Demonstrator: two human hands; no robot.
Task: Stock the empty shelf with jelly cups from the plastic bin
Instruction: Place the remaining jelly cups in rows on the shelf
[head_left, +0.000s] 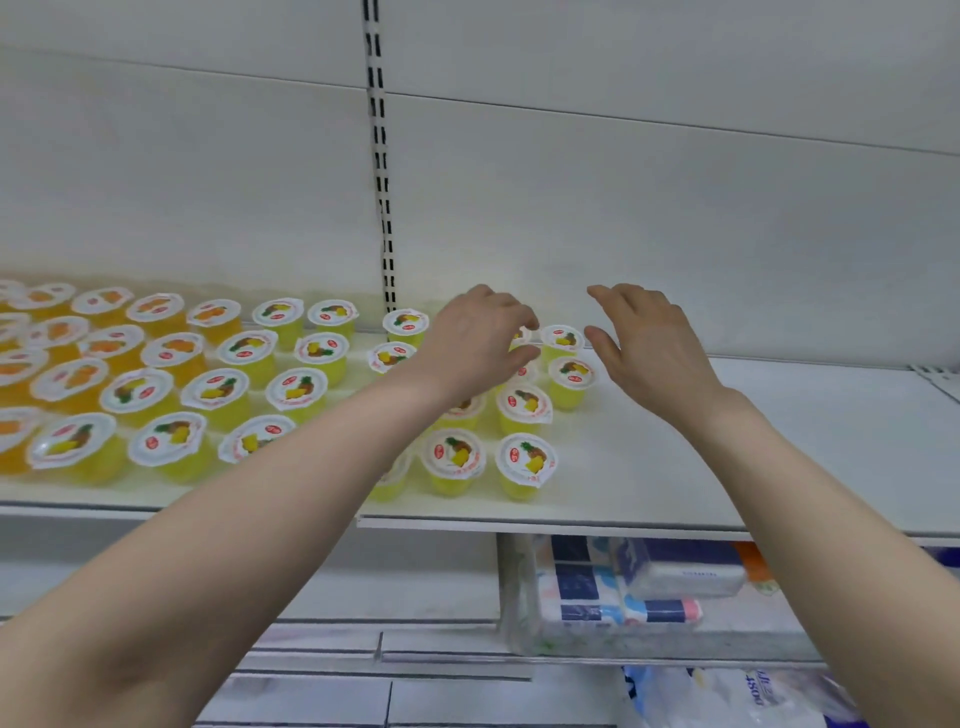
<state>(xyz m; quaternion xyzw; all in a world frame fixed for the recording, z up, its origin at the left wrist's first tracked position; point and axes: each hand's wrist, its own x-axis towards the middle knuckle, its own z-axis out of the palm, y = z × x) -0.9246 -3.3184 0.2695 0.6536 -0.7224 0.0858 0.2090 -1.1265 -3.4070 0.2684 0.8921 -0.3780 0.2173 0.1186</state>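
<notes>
Fingers (519, 312) of left hand (483, 332) curl round yellow foil-lidded jelly cup (521, 338); right hand (649, 343) loose, empty. Seat cup upright, in row.

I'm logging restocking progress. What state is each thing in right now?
Left hand: fingers curled round a back-row cup.
Right hand: open, holding nothing, beside the cups.
Yellow jelly cups: upright, sealed, in rows.
Orange jelly cups: upright, sealed, far left.
Shelf: stocked from its left up to the hands.
Tissue packs: stacked on the lower shelf.
</notes>
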